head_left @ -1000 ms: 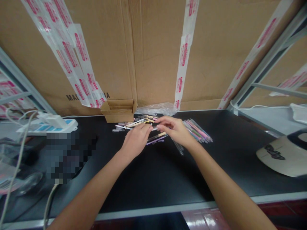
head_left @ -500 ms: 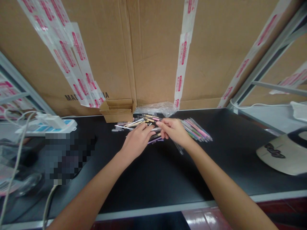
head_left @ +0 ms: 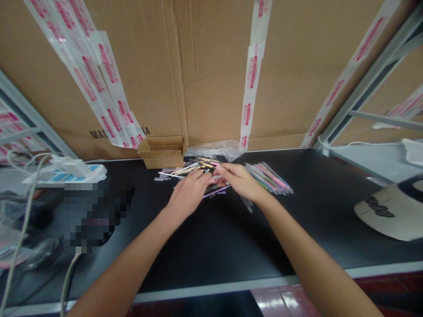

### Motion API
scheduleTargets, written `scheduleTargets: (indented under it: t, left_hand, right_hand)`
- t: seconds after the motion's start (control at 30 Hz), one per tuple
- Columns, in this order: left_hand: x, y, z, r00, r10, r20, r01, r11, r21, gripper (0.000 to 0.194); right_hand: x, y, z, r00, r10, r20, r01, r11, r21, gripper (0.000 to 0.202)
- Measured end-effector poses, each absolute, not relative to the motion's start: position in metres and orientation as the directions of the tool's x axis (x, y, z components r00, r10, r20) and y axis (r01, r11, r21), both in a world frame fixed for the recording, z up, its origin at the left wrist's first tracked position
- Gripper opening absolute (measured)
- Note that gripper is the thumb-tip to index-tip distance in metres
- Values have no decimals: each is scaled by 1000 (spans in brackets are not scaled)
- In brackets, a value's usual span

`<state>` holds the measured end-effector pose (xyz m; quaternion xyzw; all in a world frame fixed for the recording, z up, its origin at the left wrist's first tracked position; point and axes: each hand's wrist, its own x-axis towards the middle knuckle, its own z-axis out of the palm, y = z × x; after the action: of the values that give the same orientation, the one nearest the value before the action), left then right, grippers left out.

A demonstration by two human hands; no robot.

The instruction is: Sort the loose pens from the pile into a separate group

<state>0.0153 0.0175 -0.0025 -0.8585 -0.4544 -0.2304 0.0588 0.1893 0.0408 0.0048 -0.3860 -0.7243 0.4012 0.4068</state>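
Over a loose pile of thin pen parts (head_left: 180, 171), my left hand (head_left: 191, 189) has its fingers bent together in a pinch. What it grips is too small to make out. Close against its fingertips is my right hand (head_left: 236, 178), also closed, with something small and pale between the two hands. A bundle of colourful pens (head_left: 272, 178) lies just right of my right hand. Below that hand rests a clear, thin piece (head_left: 247, 204) on the black tabletop (head_left: 214, 246). Purple strips (head_left: 214, 192) show beneath my fingers.
A small open cardboard box (head_left: 161, 158) and crumpled clear plastic (head_left: 218, 149) stand at the back against large taped cardboard (head_left: 214, 88). On the left are a power strip (head_left: 95, 174), cables and a pixelated dark object (head_left: 95, 215). A cap (head_left: 393, 209) lies at the right.
My right hand has moved slightly left, and its fingers now meet those of my left hand. My left hand has hardly moved.
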Motion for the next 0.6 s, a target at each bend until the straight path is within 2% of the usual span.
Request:
scheduleTargets:
  t: [0.13, 0.3, 0.47, 0.6]
  left_hand:
    - [13, 20, -2, 418, 768, 485, 795, -568, 214, 32]
    - [13, 19, -1, 376, 787, 489, 790, -548, 275, 35]
    - [15, 15, -3, 392, 766, 510, 792, -563, 237, 36]
    - [15, 14, -3, 427, 774, 467, 811, -556, 180, 32]
  right_hand:
    - [197, 40, 11, -385, 811, 441, 288, 559, -777, 24]
    - [198, 42, 9, -351, 792, 500, 341, 605, -720, 17]
    - [197, 44, 4, -315, 821, 477, 408, 571, -713, 27]
    - [197, 43, 5, -346, 817, 463, 511, 577, -637, 35]
